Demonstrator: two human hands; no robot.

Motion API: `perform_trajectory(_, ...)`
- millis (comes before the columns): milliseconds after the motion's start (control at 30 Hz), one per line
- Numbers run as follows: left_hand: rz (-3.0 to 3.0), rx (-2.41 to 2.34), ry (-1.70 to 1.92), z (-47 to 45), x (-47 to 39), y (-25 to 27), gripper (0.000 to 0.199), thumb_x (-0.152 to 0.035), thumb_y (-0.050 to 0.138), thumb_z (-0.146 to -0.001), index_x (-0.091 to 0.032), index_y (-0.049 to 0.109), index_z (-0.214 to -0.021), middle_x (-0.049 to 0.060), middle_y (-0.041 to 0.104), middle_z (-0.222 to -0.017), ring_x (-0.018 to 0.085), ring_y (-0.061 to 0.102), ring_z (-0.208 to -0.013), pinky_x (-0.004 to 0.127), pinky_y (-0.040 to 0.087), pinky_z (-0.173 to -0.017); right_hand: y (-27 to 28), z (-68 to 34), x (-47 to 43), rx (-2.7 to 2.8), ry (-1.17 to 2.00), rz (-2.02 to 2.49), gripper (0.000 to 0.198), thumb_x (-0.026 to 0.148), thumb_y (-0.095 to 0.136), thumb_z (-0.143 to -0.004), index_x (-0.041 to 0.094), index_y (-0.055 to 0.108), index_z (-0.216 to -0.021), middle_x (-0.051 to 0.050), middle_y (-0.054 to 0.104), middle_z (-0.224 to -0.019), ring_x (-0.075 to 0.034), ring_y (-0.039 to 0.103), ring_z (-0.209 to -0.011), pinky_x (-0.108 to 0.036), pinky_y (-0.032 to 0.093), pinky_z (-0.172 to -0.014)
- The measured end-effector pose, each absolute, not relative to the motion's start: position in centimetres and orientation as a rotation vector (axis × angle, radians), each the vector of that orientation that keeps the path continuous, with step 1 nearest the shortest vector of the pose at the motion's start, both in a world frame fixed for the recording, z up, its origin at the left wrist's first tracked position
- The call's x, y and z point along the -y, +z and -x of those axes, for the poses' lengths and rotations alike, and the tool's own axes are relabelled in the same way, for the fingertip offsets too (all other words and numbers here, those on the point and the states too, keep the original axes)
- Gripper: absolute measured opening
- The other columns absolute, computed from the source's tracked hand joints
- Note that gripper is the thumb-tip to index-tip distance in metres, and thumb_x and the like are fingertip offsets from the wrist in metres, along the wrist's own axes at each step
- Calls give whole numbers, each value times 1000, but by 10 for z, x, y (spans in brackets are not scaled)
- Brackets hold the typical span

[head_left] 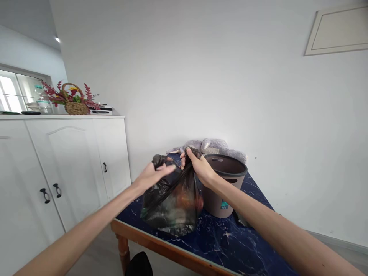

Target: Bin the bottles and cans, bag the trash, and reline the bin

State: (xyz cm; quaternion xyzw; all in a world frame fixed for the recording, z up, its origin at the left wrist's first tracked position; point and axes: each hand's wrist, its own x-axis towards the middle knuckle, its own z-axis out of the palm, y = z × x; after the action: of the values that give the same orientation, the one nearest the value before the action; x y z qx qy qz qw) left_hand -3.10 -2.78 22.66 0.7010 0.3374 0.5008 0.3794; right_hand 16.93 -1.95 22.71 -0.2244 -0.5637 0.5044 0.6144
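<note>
A filled black plastic garbage bag (172, 211) is at the near left part of the dark blue table, its contents showing faintly through the thin film. My left hand (159, 170) is closed on one gathered part of the bag's top, with some fingers stretched toward the right. Wrapped round another bunch of the same top is my right hand (198, 163). Twisted plastic runs between the two hands. Just right of the bag stands a brown-grey trash can (220, 191) with a dark rim and slotted handles; my right forearm passes in front of it.
Behind the can, a grey plush toy (215, 145) lies against the wall. The marble-patterned table (212, 245) has a wooden edge. White cabinets (74, 161) on the left carry a flower basket (77, 105) and a plastic bottle (43, 101). A black object (139, 264) shows below the table.
</note>
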Motion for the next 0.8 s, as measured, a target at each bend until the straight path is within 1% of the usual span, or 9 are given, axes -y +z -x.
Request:
perform_trajectory(133,-2111,-959,1163,7,37,204,32,-40,90,-72,-24,63,-78,-2,55,-67,19,52,-62,28,39,-57,234,-154,26,1343,1193,482,56,77,75,-78,22,64,-81,9,48,-55,-10,42,-49,-26,44,-56)
perform_trajectory(200,-2169,-1033,1149,-2,38,195,32,-48,82,-81,-23,62,-76,-1,60,-70,21,57,-66,29,41,-61,236,-150,29,1346,1205,483,56,77,73,-79,22,64,-82,10,43,-56,-9,37,-48,-26,43,-54)
perform_trajectory(267,-2179,-1057,1160,-7,37,188,36,-53,70,-91,-21,63,-76,1,65,-75,24,61,-73,30,44,-66,237,-153,33,1364,1171,506,54,76,72,-82,22,65,-82,8,47,-60,-10,43,-53,-27,46,-59)
perform_trajectory(367,-2153,-1038,1202,-7,35,181,37,-55,63,-95,-20,67,-85,2,72,-85,26,67,-83,32,50,-75,234,-170,41,1507,1042,569,45,66,75,-86,22,72,-94,0,69,-87,-17,64,-85,-32,53,-86)
perform_trajectory(433,-2136,-1047,1209,-4,35,178,38,-55,63,-96,-19,67,-86,2,72,-84,26,68,-83,31,51,-73,226,-184,46,1634,1005,625,44,58,81,-84,24,74,-111,-4,74,-114,-24,65,-114,-37,50,-104)
perform_trajectory(533,-2143,-1074,1196,-2,35,173,42,-56,62,-96,-18,63,-78,2,70,-77,25,67,-76,29,49,-66,208,-196,51,1709,1073,706,60,57,86,-79,26,72,-129,-6,73,-132,-31,61,-129,-46,48,-113)
perform_trajectory(600,-2167,-1066,1178,-5,37,170,42,-55,62,-96,-18,64,-77,2,71,-77,25,68,-77,29,49,-66,198,-192,53,1709,1118,718,60,62,82,-81,25,75,-128,-7,74,-132,-33,62,-130,-49,45,-116)
perform_trajectory(700,-2158,-1028,1148,-10,44,170,37,-53,62,-98,-18,70,-88,4,74,-85,27,71,-85,31,52,-73,187,-176,55,1557,1116,696,53,72,67,-89,23,82,-105,-7,78,-120,-31,66,-124,-47,42,-118)
perform_trajectory(800,-2053,-943,1139,-5,55,176,36,-54,66,-97,-20,72,-107,5,75,-101,29,71,-101,34,54,-86,180,-170,56,1202,1195,635,51,73,68,-88,23,77,-90,-6,79,-100,-28,71,-107,-42,50,-108)
